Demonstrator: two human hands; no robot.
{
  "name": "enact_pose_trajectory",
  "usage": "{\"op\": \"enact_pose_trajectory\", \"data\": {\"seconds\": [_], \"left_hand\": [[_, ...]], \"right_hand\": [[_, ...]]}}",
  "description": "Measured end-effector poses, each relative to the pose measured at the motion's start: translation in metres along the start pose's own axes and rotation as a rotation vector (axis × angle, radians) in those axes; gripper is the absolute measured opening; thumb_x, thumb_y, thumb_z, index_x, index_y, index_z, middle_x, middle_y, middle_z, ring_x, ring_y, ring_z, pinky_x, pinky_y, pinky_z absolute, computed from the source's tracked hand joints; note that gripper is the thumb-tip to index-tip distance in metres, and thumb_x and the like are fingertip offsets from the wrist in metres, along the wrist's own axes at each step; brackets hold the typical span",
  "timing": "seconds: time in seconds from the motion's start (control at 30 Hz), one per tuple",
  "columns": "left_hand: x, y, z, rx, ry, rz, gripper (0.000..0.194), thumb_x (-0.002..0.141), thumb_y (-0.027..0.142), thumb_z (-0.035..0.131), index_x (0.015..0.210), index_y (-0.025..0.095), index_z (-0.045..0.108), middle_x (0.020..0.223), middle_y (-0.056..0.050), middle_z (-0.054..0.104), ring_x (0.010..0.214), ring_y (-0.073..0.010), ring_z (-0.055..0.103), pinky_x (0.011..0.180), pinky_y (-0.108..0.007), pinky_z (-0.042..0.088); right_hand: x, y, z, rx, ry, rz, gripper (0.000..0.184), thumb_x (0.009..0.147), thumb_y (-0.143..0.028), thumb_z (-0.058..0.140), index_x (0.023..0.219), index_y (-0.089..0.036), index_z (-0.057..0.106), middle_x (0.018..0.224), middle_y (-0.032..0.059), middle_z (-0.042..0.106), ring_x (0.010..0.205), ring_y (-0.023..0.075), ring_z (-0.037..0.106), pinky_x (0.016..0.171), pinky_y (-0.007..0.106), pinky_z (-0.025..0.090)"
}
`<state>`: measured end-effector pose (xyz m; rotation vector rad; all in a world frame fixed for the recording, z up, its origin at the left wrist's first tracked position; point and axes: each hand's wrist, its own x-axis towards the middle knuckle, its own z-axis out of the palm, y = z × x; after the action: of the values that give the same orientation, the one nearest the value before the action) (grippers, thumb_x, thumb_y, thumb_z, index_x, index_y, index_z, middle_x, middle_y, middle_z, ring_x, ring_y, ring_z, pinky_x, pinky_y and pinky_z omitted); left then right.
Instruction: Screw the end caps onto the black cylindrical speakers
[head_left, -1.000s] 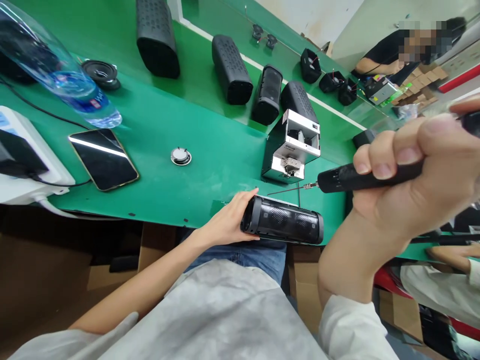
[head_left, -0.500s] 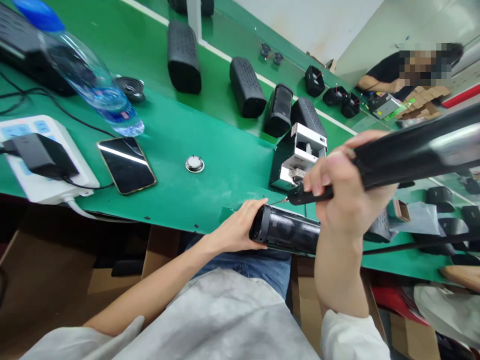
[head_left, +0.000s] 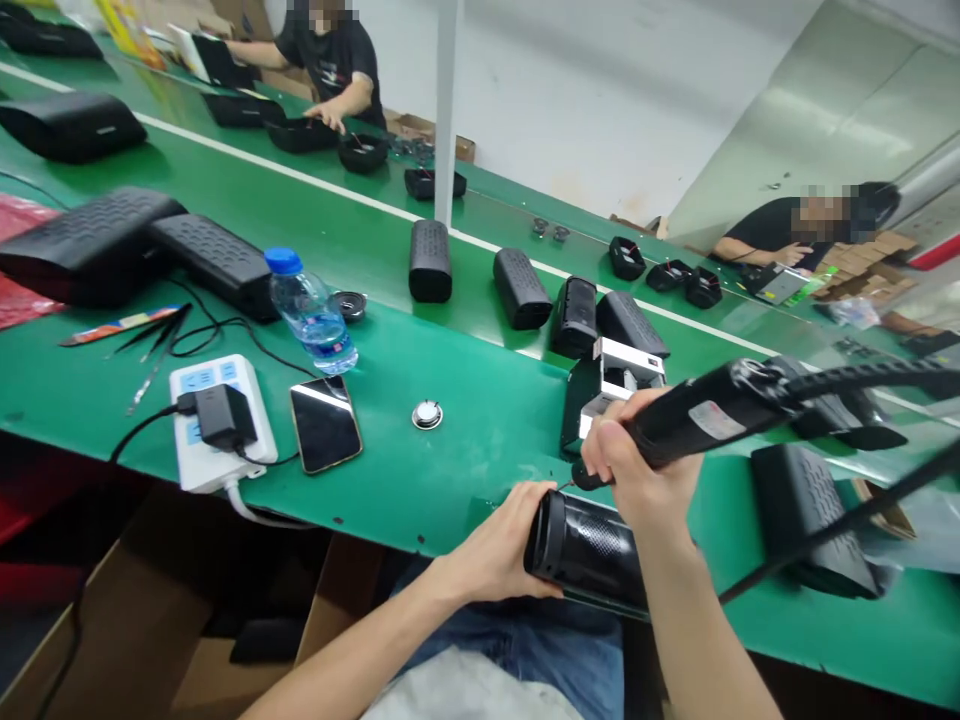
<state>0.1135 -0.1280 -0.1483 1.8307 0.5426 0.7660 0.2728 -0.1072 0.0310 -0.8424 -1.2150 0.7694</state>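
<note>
A black speaker with a patterned front lies near the table's front edge. My left hand grips its left end, thumb below and fingers over the top. My right hand is wrapped around a black corded electric screwdriver, which slants down to the left. Its thin bit meets the speaker's upper left edge, close to my left fingertips. Just behind my right hand stands a silver and black screw feeder. My right wrist hides the speaker's right end.
On the green table are a small round speaker driver, a phone, a white power strip and a water bottle. Several black speaker housings stand farther back. Two co-workers sit across. The screwdriver's cable hangs at the right.
My view has lifted, showing more of the far table and another co-worker. The screwdriver has tilted so its cable end shows. Both hands keep their holds, with the bit at the speaker's edge.
</note>
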Motion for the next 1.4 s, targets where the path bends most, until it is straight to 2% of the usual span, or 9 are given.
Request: {"op": "enact_pose_trajectory", "data": {"seconds": [0.23,0.4,0.53,0.6,0.67,0.83,0.97,1.2,1.4], "left_hand": [[-0.002,-0.001,-0.001,0.085,0.010,0.001,0.122,0.077,0.025,0.106,0.174,0.031,0.032,0.168,-0.020,0.051,0.158,-0.0469,0.054,0.132,-0.070,0.049],[-0.001,0.004,-0.001,0.144,0.000,0.014,0.117,0.080,0.027,0.103,0.174,0.027,0.034,0.167,-0.020,0.054,0.157,-0.0462,0.056,0.133,-0.071,0.049],[-0.001,0.005,-0.003,0.192,-0.010,0.015,0.117,0.082,0.033,0.103,0.176,0.027,0.032,0.170,-0.021,0.052,0.161,-0.0468,0.054,0.135,-0.069,0.048],[-0.001,0.005,-0.004,0.202,-0.013,0.011,0.119,0.082,0.034,0.103,0.176,0.027,0.031,0.171,-0.022,0.052,0.161,-0.0471,0.054,0.134,-0.069,0.049],[-0.002,0.005,-0.004,0.209,-0.016,0.006,0.120,0.082,0.035,0.104,0.176,0.028,0.029,0.170,-0.022,0.051,0.161,-0.0473,0.054,0.134,-0.069,0.050],[-0.002,0.007,-0.005,0.210,-0.031,-0.001,0.122,0.083,0.035,0.105,0.177,0.030,0.027,0.171,-0.022,0.050,0.161,-0.0472,0.054,0.133,-0.070,0.050],[-0.002,0.009,-0.005,0.203,-0.032,-0.013,0.123,0.082,0.034,0.105,0.177,0.031,0.027,0.172,-0.021,0.050,0.162,-0.0464,0.054,0.133,-0.069,0.051],[-0.002,0.010,-0.005,0.202,-0.033,-0.010,0.124,0.083,0.036,0.106,0.177,0.031,0.026,0.173,-0.022,0.049,0.163,-0.0474,0.053,0.132,-0.070,0.052],[-0.002,0.011,-0.005,0.201,-0.033,0.010,0.124,0.083,0.037,0.106,0.177,0.030,0.026,0.173,-0.023,0.049,0.163,-0.0481,0.053,0.134,-0.069,0.051]], "right_hand": [[-0.002,0.004,0.000,-0.070,0.016,0.066,0.043,0.096,-0.053,0.091,0.090,-0.025,0.059,0.061,-0.0065,0.055,0.045,0.0116,0.050,0.044,0.028,0.044],[-0.001,-0.033,-0.003,-0.031,-0.020,0.086,0.050,0.087,-0.056,0.098,0.110,-0.029,0.063,0.067,-0.0098,0.059,0.046,0.0126,0.053,0.045,0.030,0.050],[0.024,-0.073,-0.035,0.009,0.037,-0.324,0.027,0.098,-0.026,0.082,0.120,-0.027,0.066,0.067,-0.0110,0.056,0.045,0.0116,0.049,0.043,0.028,0.044],[0.044,-0.075,-0.055,-0.077,0.157,-0.551,0.020,0.097,-0.016,0.078,0.113,-0.022,0.067,0.065,-0.0096,0.054,0.043,0.0108,0.046,0.040,0.027,0.038],[0.062,-0.064,-0.072,-0.178,0.270,-0.648,0.020,0.098,-0.020,0.082,0.106,-0.024,0.063,0.063,-0.0099,0.049,0.042,0.0105,0.044,0.038,0.027,0.033],[0.083,-0.018,-0.089,-0.367,0.305,-0.535,0.045,0.103,-0.062,0.082,0.102,-0.033,0.048,0.060,-0.0123,0.037,0.043,0.0132,0.036,0.045,0.033,0.037],[0.084,0.000,-0.089,-0.421,0.304,-0.453,0.049,0.103,-0.076,0.075,0.108,-0.034,0.049,0.063,-0.0113,0.037,0.048,0.0140,0.034,0.051,0.035,0.038],[0.088,0.002,-0.091,-0.373,0.303,-0.375,0.040,0.102,-0.053,0.082,0.106,-0.034,0.047,0.063,-0.0123,0.039,0.045,0.0118,0.032,0.046,0.034,0.032],[0.061,-0.028,-0.074,-0.173,0.347,-0.344,0.021,0.077,-0.023,0.070,0.096,-0.027,0.063,0.055,-0.0144,0.040,0.038,0.0091,0.034,0.035,0.027,0.025]]}}
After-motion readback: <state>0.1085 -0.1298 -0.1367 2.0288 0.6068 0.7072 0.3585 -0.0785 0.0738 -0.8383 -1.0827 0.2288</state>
